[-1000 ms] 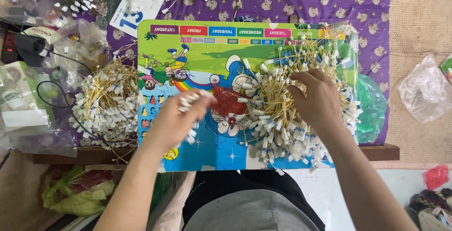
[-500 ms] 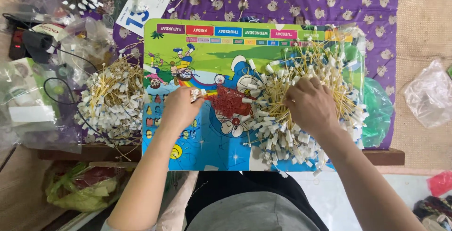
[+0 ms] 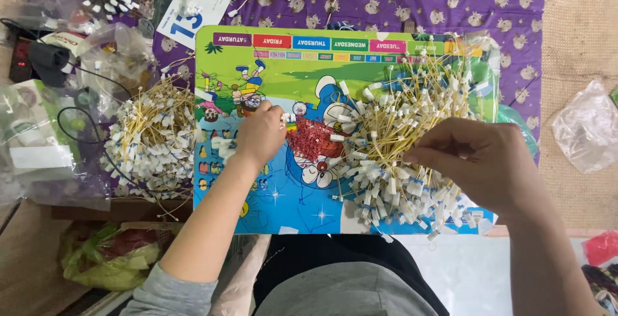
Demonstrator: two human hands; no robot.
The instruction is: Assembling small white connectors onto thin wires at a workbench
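A colourful cartoon board [image 3: 283, 206] lies on a purple patterned cloth [image 3: 399, 0]. On the board's right half sits a loose heap of yellow wires with white tags [image 3: 399, 142]. The right hand [image 3: 479, 161] hovers over this heap, fingers drawn together in a pinch; what they pinch is too small to tell. The left hand [image 3: 261, 134] rests near the board's middle, fingers curled and pinching a small tagged piece beside a little pile of red bits [image 3: 309, 142]. Just left of the board lies a second heap of tagged wires [image 3: 151, 139]. Further left are clear plastic bags [image 3: 38, 142] with contents unclear. Well right of the board lies a crumpled clear bag [image 3: 589, 132].
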